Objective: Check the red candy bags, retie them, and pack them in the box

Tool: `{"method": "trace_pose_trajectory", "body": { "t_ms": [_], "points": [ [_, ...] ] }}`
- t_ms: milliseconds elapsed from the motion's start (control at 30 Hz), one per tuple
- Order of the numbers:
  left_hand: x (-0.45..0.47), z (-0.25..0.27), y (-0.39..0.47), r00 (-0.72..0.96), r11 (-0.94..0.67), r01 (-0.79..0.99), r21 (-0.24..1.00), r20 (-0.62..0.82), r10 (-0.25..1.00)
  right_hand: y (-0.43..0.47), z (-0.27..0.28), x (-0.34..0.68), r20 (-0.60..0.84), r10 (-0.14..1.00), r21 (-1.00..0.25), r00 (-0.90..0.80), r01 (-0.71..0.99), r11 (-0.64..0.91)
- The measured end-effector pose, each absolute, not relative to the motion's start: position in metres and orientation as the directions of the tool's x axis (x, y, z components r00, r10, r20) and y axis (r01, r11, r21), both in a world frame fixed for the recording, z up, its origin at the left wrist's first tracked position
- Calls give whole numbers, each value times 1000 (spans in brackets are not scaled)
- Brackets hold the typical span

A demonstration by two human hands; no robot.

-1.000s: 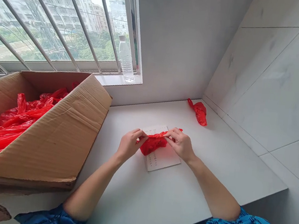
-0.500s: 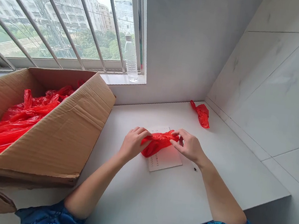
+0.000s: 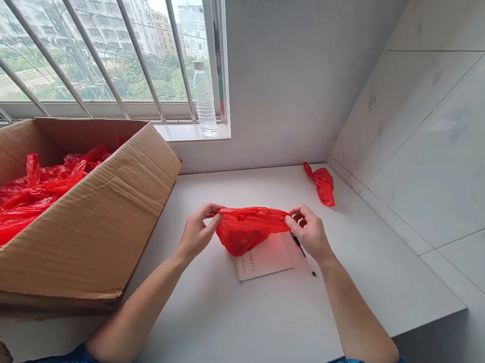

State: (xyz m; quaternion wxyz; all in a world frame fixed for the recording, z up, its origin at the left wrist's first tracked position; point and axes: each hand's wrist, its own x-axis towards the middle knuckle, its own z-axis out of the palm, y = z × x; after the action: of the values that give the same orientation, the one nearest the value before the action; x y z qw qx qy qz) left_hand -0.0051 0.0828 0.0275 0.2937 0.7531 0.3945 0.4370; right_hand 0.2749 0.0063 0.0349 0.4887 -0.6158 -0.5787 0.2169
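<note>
A red plastic bag (image 3: 245,232) is stretched sideways between my two hands above the white table. My left hand (image 3: 197,232) pinches its left end between thumb and fingers. At the other end, my right hand (image 3: 310,231) grips the bag's top edge the same way. The lower part sags, and something darker shows through it, too unclear to name. Beneath the bag lies a white notepad (image 3: 268,261) with rows of marks, partly covered. Just right of the pad, a pen (image 3: 302,251) lies partly under my right hand.
A large open cardboard box (image 3: 82,221) full of red plastic bags (image 3: 22,207) stands on the left. Another red bag (image 3: 324,185) lies at the table's back right corner. A clear bottle (image 3: 204,100) stands on the sill of the barred window. Walls bound the table behind and right.
My hands have moved apart, mostly the left one leftward, and the bunched bag is now pulled out wide. More of the pen shows. The view has shifted slightly.
</note>
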Motion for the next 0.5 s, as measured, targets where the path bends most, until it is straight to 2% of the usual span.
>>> {"method": "trace_pose_trajectory", "body": {
  "t_ms": [133, 200, 267, 367, 433, 500],
  "points": [
    [8, 43, 64, 479, -661, 386, 643, 473, 740, 1, 36, 258, 318, 929, -826, 188, 537, 174],
    [13, 47, 60, 492, -703, 399, 588, 510, 705, 1, 35, 255, 319, 925, -838, 208, 518, 173],
    [13, 48, 63, 369, -664, 372, 649, 553, 747, 5, 33, 261, 314, 910, -892, 269, 411, 187],
    [5, 48, 70, 126, -527, 183, 830, 512, 850, 10, 33, 277, 275, 890, -956, 365, 201, 213],
    [-2, 51, 70, 85, -483, 46, 875, 478, 874, 10, 37, 284, 272, 885, -961, 378, 156, 228],
    [-7, 56, 65, 111, -482, -32, 876, 482, 869, 4, 43, 283, 363, 834, -930, 416, 218, 296]
  ]
}}
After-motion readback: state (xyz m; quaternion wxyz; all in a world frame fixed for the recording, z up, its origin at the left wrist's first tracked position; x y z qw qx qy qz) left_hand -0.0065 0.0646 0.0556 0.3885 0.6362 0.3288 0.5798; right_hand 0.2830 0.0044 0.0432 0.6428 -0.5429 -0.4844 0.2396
